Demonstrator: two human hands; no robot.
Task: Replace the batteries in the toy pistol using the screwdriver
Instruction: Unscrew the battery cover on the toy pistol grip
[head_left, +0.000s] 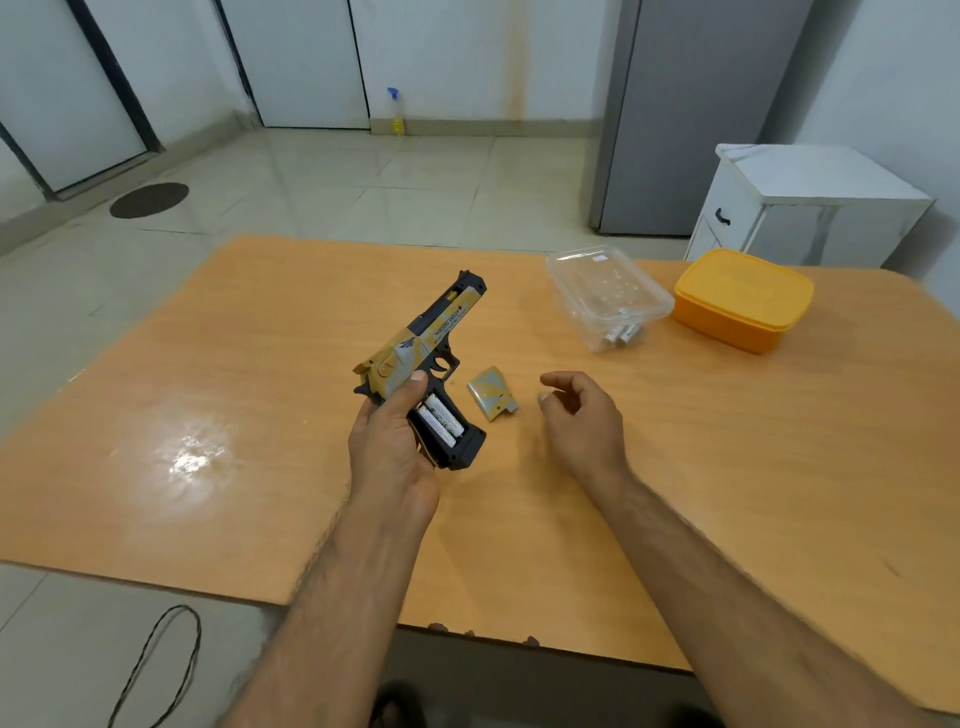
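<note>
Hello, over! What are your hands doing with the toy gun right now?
Left hand grips toy pistol, batteries showing in open grip. Right hand empty, hovering. Cover on table. Nothing blocking.

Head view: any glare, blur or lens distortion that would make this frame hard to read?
Head view: a bright glare patch sits on the table left of the left hand; wide-angle bending curves the table edges and doors; the toy pistol and its batteries read clearly; the right hand looks slightly soft.
</note>
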